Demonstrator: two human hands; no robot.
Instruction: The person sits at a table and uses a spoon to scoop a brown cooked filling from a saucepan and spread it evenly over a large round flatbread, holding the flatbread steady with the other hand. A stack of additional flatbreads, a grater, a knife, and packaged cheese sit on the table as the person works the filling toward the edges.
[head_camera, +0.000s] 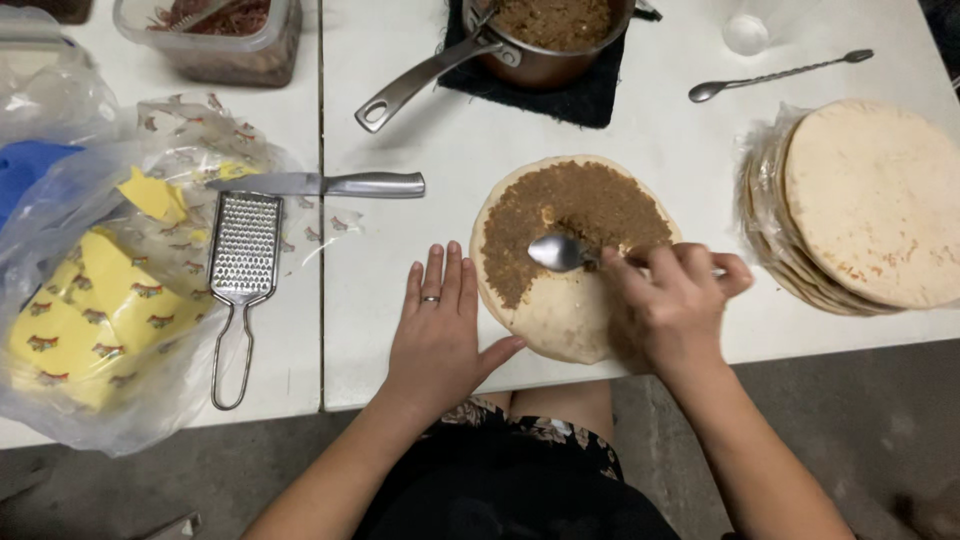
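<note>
A round flatbread (565, 318) lies on the white table near its front edge, its far part covered with a brown minced filling (575, 210). My right hand (668, 305) grips a metal spoon (558, 252), whose bowl rests on the filling near the bread's middle. My left hand (440, 325) lies flat on the table, fingers apart, thumb touching the flatbread's left rim; it holds nothing and wears a ring.
A saucepan (545, 35) of brown filling sits on a dark mat at the back. A stack of flatbreads (865, 205) lies right, a long spoon (775, 75) behind it. Left are a knife (320, 184), a hand grater (240, 270), bagged yellow cheese (95, 310) and a plastic container (225, 40).
</note>
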